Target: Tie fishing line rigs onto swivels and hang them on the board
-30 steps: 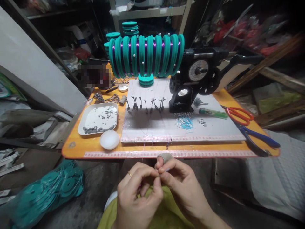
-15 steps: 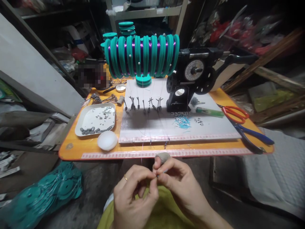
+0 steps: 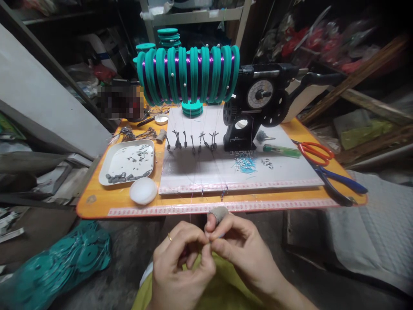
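Both hands meet fingertip to fingertip just in front of the table's near edge. My left hand point(image 3: 182, 262), with a ring on one finger, is pinched; what lies between its fingertips is too small to name. My right hand point(image 3: 243, 245) is pinched too, with a tiny blue bit showing at its fingertips and a grey wrap point(image 3: 218, 213) around one finger. A thin line runs down towards the hands from a row of teal spools point(image 3: 189, 75) wound with purple line, mounted on a black winder point(image 3: 240, 135). Dark small weights point(image 3: 193, 150) hang below the spools.
On the orange table point(image 3: 92, 189) are a white tray point(image 3: 103, 161) with grey pieces, a white round dish point(image 3: 143, 191), blue snippets point(image 3: 245, 164), a green tube point(image 3: 280, 150), red-handled scissors point(image 3: 316, 153) and blue-handled pliers point(image 3: 345, 180). A bag of teal spools point(image 3: 64, 267) lies lower left.
The view has shifted slightly, so the table and winder appear a little further left. The hands stay together, with the fingertips slightly adjusted and less of the blue bit showing.
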The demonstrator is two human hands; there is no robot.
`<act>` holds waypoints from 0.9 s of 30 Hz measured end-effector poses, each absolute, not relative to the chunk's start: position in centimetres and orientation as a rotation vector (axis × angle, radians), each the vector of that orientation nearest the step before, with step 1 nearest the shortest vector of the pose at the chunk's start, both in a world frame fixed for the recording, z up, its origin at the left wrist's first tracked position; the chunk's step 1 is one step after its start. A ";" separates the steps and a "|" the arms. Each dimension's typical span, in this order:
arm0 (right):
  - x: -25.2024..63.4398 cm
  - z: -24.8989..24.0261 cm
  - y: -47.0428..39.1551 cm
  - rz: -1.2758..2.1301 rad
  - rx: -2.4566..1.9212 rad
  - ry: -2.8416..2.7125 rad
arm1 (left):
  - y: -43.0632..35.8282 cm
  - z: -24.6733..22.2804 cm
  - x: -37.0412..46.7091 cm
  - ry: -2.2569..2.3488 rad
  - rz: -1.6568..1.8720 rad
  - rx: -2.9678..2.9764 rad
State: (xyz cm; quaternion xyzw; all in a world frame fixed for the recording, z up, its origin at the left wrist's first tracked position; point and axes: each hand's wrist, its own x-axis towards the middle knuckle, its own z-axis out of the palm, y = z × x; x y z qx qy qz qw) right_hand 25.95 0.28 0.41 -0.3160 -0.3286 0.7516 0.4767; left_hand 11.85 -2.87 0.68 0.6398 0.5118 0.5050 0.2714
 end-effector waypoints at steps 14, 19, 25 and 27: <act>26.0 0.2 0.3 1.870 -0.805 -0.758 | -3.0 0.5 11.8 1.355 1.396 1.843; 27.0 -0.5 0.7 1.743 -0.904 -0.892 | -3.3 0.1 8.2 1.766 1.468 1.908; 27.9 -1.7 1.2 1.597 -1.003 -0.973 | -1.4 -0.2 -2.3 2.316 1.236 2.123; 27.6 -1.8 1.1 1.600 -1.031 -0.960 | -0.4 -0.4 -4.6 2.328 1.043 2.163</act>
